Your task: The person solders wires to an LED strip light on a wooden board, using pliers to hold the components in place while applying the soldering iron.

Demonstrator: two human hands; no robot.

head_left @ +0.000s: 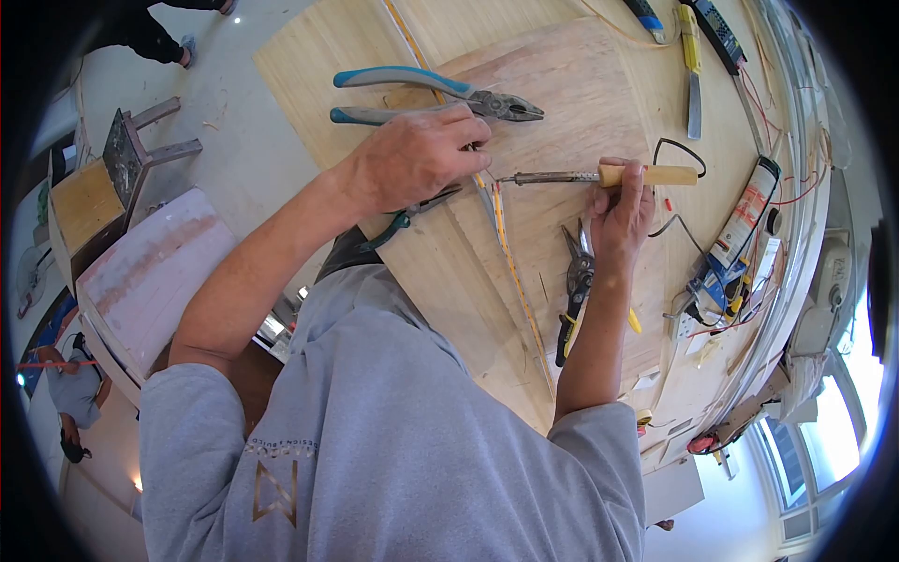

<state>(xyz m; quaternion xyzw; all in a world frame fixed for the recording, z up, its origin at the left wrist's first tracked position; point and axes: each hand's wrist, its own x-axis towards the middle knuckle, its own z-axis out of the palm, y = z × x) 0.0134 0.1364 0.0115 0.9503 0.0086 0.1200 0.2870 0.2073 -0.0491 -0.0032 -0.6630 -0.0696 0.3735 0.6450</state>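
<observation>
My left hand (pixel 417 159) is closed, its fingertips pinched over the thin LED strip (pixel 508 248); what they grip is too small to tell. In my right hand (pixel 623 215) is the wooden handle of a soldering iron (pixel 557 177). The iron points left, its tip close to the strip beside my left fingers. Large blue-handled pliers (pixel 510 106) lie just beyond my left hand, partly behind it. Smaller green-handled pliers (pixel 398 225) rest under my left wrist's side. Snips with black and yellow handles (pixel 578 281) lie left of my right forearm.
The wooden board (pixel 581 94) carries a yellow putty knife (pixel 692 70), a sealant tube (pixel 746 214), a power strip (pixel 682 317) and loose wires at the right. A wooden stool (pixel 126 155) stands left. Two other people are partly visible at the left edge and top left.
</observation>
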